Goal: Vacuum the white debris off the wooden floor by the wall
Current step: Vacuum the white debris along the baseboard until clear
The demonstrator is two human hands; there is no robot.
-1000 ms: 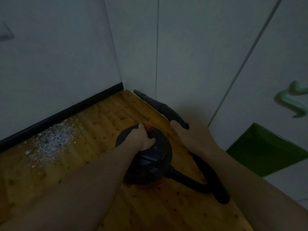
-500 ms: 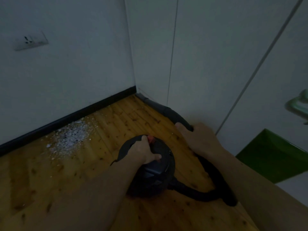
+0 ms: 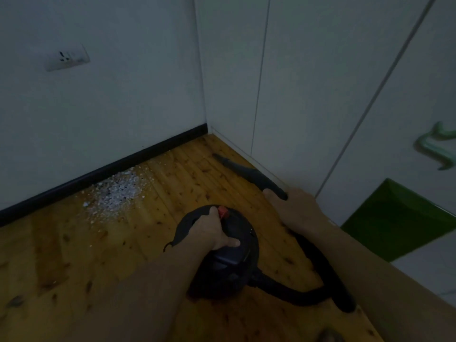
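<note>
Wall [image 3: 103,114]: pale, with a black skirting [image 3: 103,169] along its foot and a socket plate [image 3: 67,58] higher up.

Wooden floor [image 3: 74,255]: knotty boards running into a corner.

Cabinet doors [image 3: 308,95]: white, closing the right side of the corner.

Vacuum body [image 3: 229,262]: black canister with a red switch [image 3: 223,212], standing on the floor; hose [image 3: 320,275] loops out to the right.

Nozzle [image 3: 246,172]: black, tapered, long axis pointing up toward the corner, parallel to the cabinet foot, tip off the debris.

White debris [image 3: 118,192]: scattered patch touching the skirting, well left of the nozzle tip, ahead and left of both hands.

Left hand [image 3: 212,233]: closed over the canister top, fingertips at the switch; the nearer hand to the debris.

Right hand [image 3: 296,211]: clamped round the nozzle's rear end.

Judgement: the nozzle must swing leftward across the boards to reach the patch.
</note>
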